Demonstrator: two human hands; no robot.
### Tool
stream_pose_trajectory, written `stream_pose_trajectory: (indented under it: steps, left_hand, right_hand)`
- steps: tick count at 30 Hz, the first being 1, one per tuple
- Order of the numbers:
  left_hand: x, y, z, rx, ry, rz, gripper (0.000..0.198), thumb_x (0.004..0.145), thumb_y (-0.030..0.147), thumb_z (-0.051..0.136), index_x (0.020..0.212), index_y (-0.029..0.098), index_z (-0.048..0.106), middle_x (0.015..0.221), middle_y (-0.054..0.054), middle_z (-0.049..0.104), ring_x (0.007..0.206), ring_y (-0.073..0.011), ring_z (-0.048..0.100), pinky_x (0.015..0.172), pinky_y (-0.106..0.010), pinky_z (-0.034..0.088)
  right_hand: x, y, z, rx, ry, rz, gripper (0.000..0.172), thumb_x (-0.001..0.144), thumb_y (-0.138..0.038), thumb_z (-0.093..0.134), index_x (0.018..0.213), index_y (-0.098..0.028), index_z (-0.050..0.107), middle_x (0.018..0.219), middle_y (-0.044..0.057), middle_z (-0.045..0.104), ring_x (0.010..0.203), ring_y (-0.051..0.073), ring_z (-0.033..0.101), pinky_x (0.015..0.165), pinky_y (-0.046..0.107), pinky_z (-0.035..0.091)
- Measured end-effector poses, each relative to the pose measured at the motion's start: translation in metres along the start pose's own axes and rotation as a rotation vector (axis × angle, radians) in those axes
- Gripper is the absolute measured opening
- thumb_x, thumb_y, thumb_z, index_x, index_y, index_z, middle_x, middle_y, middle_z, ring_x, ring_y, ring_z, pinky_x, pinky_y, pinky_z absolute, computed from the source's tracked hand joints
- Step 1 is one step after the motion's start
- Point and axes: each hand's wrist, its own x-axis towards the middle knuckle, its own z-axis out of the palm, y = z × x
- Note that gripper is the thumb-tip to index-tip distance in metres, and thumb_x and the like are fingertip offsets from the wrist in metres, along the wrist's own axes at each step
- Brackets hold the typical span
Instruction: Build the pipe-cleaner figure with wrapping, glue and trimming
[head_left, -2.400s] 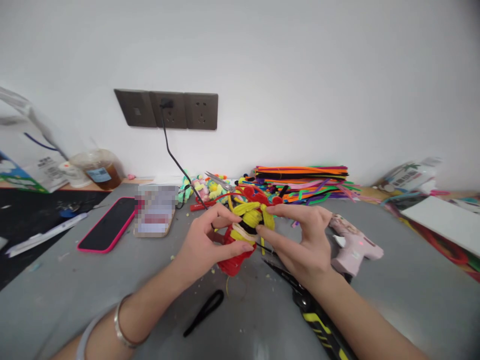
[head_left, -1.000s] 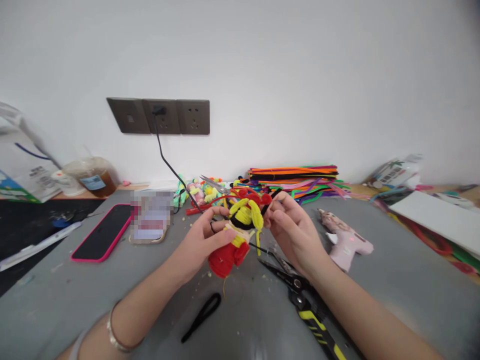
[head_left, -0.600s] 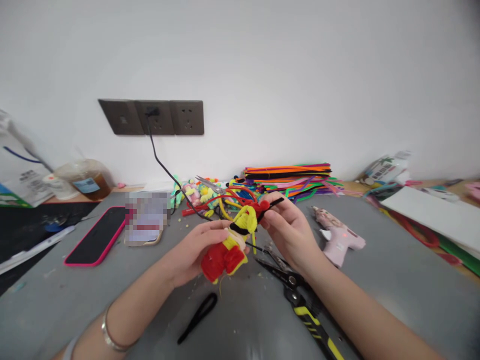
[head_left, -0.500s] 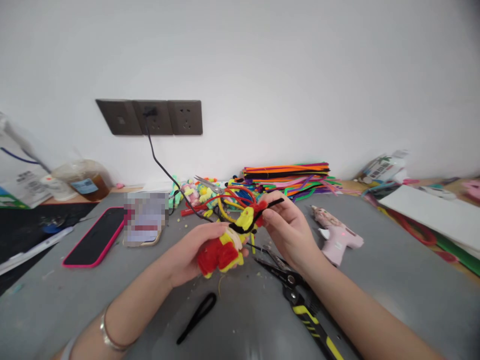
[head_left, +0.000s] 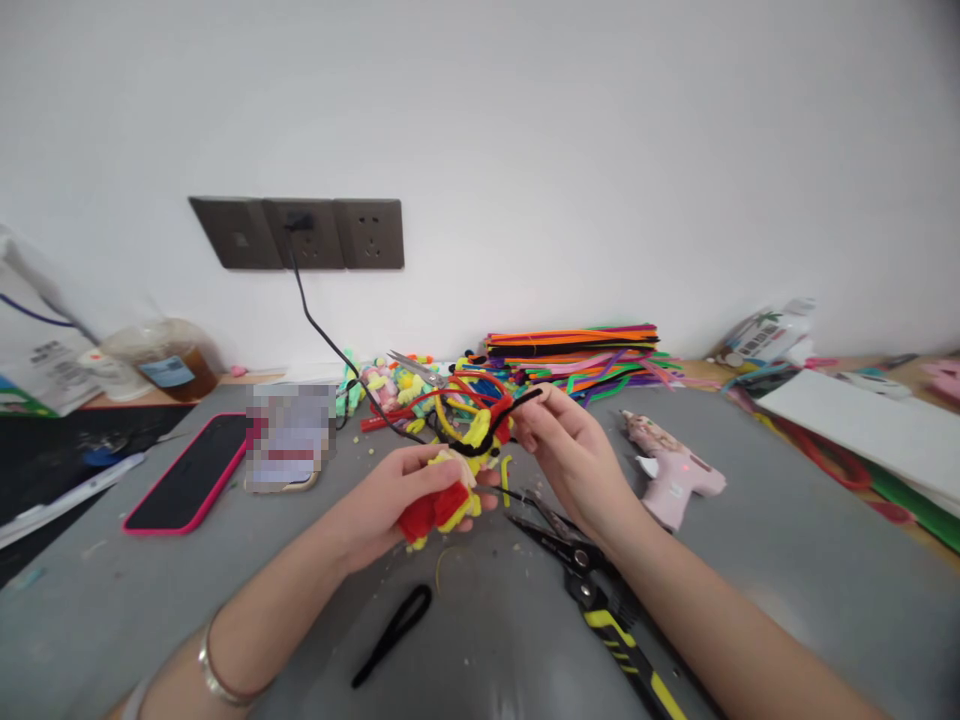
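Observation:
My left hand [head_left: 394, 495] is closed around a red and yellow pipe-cleaner figure [head_left: 435, 515], thumb on top and fingertips showing beneath. A black pipe cleaner [head_left: 508, 416] runs across the figure's yellow upper part and curves up to the right. Its free end is pinched between the thumb and forefinger of my right hand [head_left: 574, 450]. Some red fuzzy material shows behind the black strand; how it joins the figure is partly hidden. Below, a folded loop of black pipe cleaner [head_left: 394, 635] lies loose on the grey tabletop [head_left: 300, 610].
Black and yellow pliers [head_left: 600, 600] lie under my right forearm. Right of them is a pink glue gun [head_left: 675, 475]. Bundled pipe cleaners [head_left: 574, 345] and small scissors [head_left: 416, 367] are at the back. Two phones, one pink-edged [head_left: 191, 475], lie left. A black cord [head_left: 322, 325] hangs from the socket.
My right fingers have shifted from the red part to the tip of the black pipe cleaner, which now stretches up in an arc. The figure has tilted, and my left thumb lies further over it.

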Motion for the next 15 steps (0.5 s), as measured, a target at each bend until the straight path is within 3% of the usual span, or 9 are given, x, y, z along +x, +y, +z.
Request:
stream_pose_trajectory:
  steps: [3,7,9,11,13,15]
  left_hand:
    - [0.001,0.001,0.000,-0.027,0.019,-0.029,0.033,0.081,0.043,0.081,0.096,0.014,0.081,0.108,-0.017,0.081,0.089,-0.0236,0.079,0.066,-0.024,0.061]
    - [0.001,0.003,-0.002,-0.081,-0.045,-0.069,0.034,0.090,0.038,0.067,0.107,0.011,0.079,0.118,-0.018,0.079,0.087,-0.0215,0.077,0.060,-0.022,0.060]
    - [0.002,0.004,-0.005,-0.104,-0.072,-0.066,0.034,0.093,0.036,0.063,0.109,0.010,0.078,0.121,-0.019,0.077,0.082,-0.0192,0.076,0.054,-0.020,0.058]
    - [0.002,0.003,-0.007,-0.133,-0.093,-0.057,0.036,0.093,0.039,0.064,0.110,0.010,0.077,0.121,-0.019,0.077,0.074,-0.0166,0.074,0.045,-0.017,0.053]
    - [0.001,0.002,-0.009,-0.148,-0.125,-0.057,0.042,0.089,0.047,0.070,0.111,0.012,0.075,0.120,-0.019,0.077,0.067,-0.0149,0.072,0.038,-0.015,0.048]
    - [0.001,0.001,-0.010,-0.127,-0.157,-0.037,0.050,0.082,0.053,0.078,0.111,0.013,0.075,0.118,-0.018,0.077,0.063,-0.0129,0.070,0.036,-0.014,0.045]
  right_hand:
    - [0.001,0.003,0.000,-0.047,-0.026,-0.012,0.039,0.088,-0.055,0.075,0.076,-0.022,0.057,0.068,-0.005,0.048,0.060,0.011,0.041,0.057,0.026,0.036]
    - [0.007,-0.006,-0.008,-0.164,0.025,-0.111,0.037,0.091,-0.057,0.068,0.081,-0.023,0.056,0.069,-0.004,0.049,0.060,0.012,0.043,0.056,0.025,0.037]
    - [0.009,-0.021,-0.024,-0.368,0.087,-0.184,0.037,0.092,-0.059,0.064,0.083,-0.024,0.056,0.067,-0.004,0.050,0.058,0.012,0.044,0.054,0.025,0.037]
    - [0.007,-0.041,-0.049,-0.758,0.080,-0.178,0.036,0.091,-0.056,0.063,0.079,-0.023,0.056,0.062,-0.004,0.053,0.055,0.013,0.047,0.054,0.025,0.036]
    - [0.000,-0.058,-0.079,-1.130,0.056,0.046,0.031,0.091,-0.051,0.059,0.079,-0.023,0.060,0.050,-0.002,0.058,0.044,0.014,0.049,0.050,0.027,0.035]
    - [-0.009,-0.068,-0.105,-1.277,0.003,0.408,0.033,0.092,-0.049,0.052,0.096,-0.021,0.069,0.045,0.000,0.063,0.035,0.017,0.050,0.048,0.030,0.038]
